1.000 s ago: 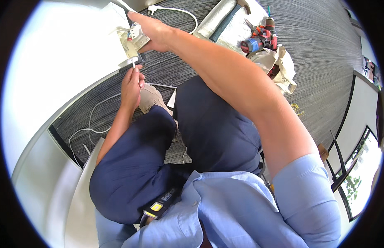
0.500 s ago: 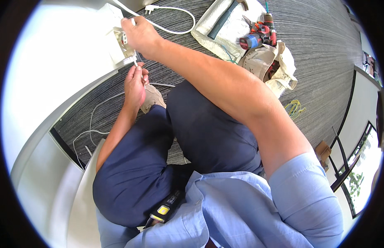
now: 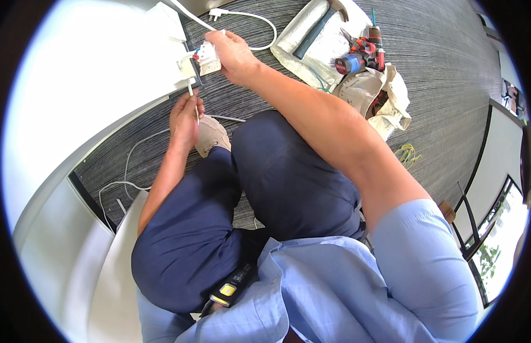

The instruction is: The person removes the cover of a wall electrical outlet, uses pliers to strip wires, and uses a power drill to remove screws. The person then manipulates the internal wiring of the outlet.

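My right hand (image 3: 238, 60) grips a white socket faceplate (image 3: 209, 59), tilted so that its back, with coloured wires joined to it, faces left. Just left of the plate is an open white wall box (image 3: 186, 70) at the end of the bright white surface. Below that, the fingers of my left hand (image 3: 184, 118) pinch a thin white cable (image 3: 191, 89) that runs up into the box. How the wires are fixed behind the plate is too small to tell.
A white plug (image 3: 216, 14) with its lead lies on the carpet. To the right, a hammer (image 3: 317, 31) rests on a silvery sheet, beside a red drill (image 3: 375, 43) and a cloth bag (image 3: 365, 91). Yellow-green wire (image 3: 407, 154) and loose white cable (image 3: 126, 166) lie on the floor.
My right hand has moved right, away from the wall box, carrying the faceplate and turning its back into view. The left hand stays on the cable, nearly unmoved.
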